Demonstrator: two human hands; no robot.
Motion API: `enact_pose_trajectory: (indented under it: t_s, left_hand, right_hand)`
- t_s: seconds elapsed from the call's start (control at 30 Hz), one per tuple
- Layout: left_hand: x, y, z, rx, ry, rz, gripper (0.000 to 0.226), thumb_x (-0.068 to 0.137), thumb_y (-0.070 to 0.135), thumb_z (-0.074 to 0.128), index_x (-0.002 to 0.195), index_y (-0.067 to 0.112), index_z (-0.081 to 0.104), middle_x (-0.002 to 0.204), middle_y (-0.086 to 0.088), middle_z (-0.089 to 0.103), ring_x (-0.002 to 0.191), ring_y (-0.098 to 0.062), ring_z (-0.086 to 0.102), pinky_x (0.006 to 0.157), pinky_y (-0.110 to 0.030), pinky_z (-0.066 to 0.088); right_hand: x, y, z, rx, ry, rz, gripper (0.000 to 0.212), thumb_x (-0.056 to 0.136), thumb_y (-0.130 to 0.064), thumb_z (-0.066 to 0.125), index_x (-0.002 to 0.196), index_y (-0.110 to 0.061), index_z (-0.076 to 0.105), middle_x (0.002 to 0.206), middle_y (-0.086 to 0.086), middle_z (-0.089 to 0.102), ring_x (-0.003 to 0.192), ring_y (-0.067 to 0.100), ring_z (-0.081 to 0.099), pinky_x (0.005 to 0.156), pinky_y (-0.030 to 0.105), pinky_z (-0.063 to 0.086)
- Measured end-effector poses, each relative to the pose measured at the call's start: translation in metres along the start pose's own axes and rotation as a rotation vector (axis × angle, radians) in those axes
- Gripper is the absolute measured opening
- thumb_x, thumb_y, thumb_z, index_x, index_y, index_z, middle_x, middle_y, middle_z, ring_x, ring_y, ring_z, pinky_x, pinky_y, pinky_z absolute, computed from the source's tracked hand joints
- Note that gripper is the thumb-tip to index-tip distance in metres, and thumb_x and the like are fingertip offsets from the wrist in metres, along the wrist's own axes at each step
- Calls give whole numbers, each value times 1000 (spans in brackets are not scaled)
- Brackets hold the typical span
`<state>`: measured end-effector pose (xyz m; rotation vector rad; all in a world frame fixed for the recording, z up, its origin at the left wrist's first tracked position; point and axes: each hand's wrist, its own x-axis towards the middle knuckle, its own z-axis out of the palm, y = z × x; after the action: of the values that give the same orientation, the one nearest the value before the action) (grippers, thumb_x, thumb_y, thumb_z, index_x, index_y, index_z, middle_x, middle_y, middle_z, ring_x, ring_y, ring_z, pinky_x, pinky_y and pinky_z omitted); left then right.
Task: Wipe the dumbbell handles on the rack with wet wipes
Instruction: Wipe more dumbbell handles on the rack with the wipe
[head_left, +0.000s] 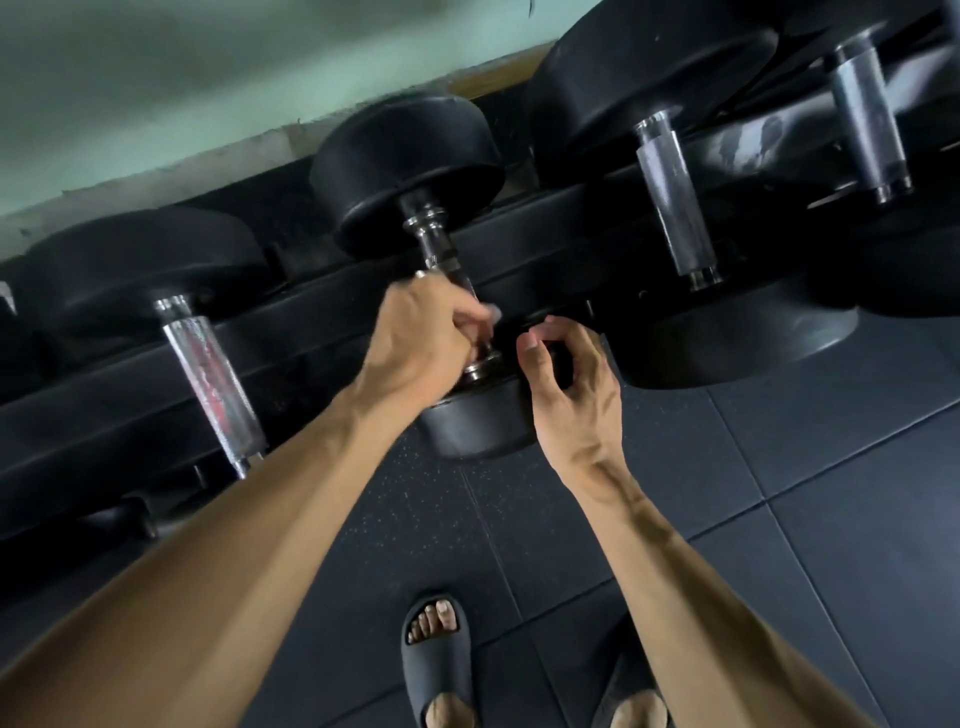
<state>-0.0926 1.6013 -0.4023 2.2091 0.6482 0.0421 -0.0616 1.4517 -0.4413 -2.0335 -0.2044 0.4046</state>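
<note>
Over at the left end of the rack (332, 317), a dumbbell (156, 270) sits with its chrome handle (213, 374) showing reddish marks, nobody touching it. Moving along, here's the action: the left hand (415, 343) is curled tight around the lower part of the middle dumbbell's handle (441, 249), fingers wrapped right round the bar. There's a hint of something pale at the fingertips, maybe the wipe, but it's too blurred to call. That middle dumbbell (410, 171) lies across the rack's rails, far head toward the green wall (156, 78), near head (472, 426) hanging off the front edge. Just beside it, the right hand (566, 384) hangs over that near head, fingers loosely curled, thumb and forefinger close together, gripping nothing that I can see. Further right, two more dumbbells rest on the rack, their knurled grey handles (670, 202) and (867, 114) untouched. Down below on the dark rubber floor (779, 493), a foot in a black slide sandal (436, 660) stands square to the rack.
</note>
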Motion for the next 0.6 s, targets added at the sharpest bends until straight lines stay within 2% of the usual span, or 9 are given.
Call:
enact_pose_trajectory:
  t_s: [0.07, 0.1, 0.17, 0.23, 0.3, 0.4, 0.5, 0.6]
  left_hand:
    - [-6, -3, 3, 41, -78, 1, 9, 90, 16, 72, 89, 11, 79, 78, 12, 66, 69, 1, 63, 65, -6, 49]
    - [-1, -4, 2, 32, -60, 7, 9, 90, 14, 71, 89, 11, 79, 82, 8, 70, 72, -3, 66, 68, -11, 53]
    - [14, -3, -4, -18, 60, 26, 9, 89, 8, 70, 91, 9, 79, 93, 1, 75, 77, -6, 69, 75, -21, 58]
    - [28, -4, -10, -50, 202, 25, 11, 88, 7, 70, 96, 9, 78, 95, 0, 76, 81, -6, 70, 81, -24, 58]
    - [27, -7, -10, -69, 246, 24, 14, 88, 8, 71, 100, 9, 77, 95, 2, 75, 80, -7, 70, 82, -24, 58]
    - [8, -9, -5, -64, 110, 51, 11, 89, 7, 71, 98, 10, 78, 92, 6, 70, 71, 0, 66, 73, -14, 55]
    - [-9, -10, -1, -77, -85, -26, 13, 88, 3, 71, 98, 8, 77, 82, 14, 63, 63, 9, 62, 59, -4, 47]
    - [-22, -8, -9, -147, -50, -105, 11, 86, 7, 75, 96, 10, 78, 81, 13, 63, 62, 12, 61, 56, -2, 45]
  right_hand:
    - [-2, -3, -1, 15, 2, 14, 53, 77, -66, 44, 104, -25, 65, 117, -12, 64, 111, 4, 56, 92, 15, 40]
    - [-2, -4, -1, 20, -7, 29, 53, 77, -66, 44, 105, -27, 65, 119, -14, 63, 112, 1, 55, 90, 10, 38]
    - [-2, -5, -1, 20, -20, 49, 54, 76, -68, 44, 109, -30, 64, 125, -18, 60, 115, -3, 51, 90, 5, 33]
    - [-3, -4, 0, 27, -15, 61, 52, 78, -67, 46, 110, -31, 64, 126, -20, 58, 117, -4, 50, 93, 9, 34]
    - [-4, -5, 1, 23, -9, 72, 48, 81, -63, 49, 111, -30, 65, 127, -19, 59, 117, -3, 51, 95, 13, 35]
    - [-6, -10, -1, 10, -10, 74, 48, 79, -65, 45, 108, -32, 64, 125, -16, 61, 115, -3, 52, 93, 11, 36]
    - [-9, -16, -5, -7, -41, 92, 35, 84, -59, 48, 106, -36, 61, 123, -14, 61, 112, 0, 53, 92, 15, 39]
    - [-10, -22, -9, -48, -88, 110, 33, 95, -49, 52, 119, -27, 62, 131, -8, 59, 120, 7, 53, 99, 24, 41]
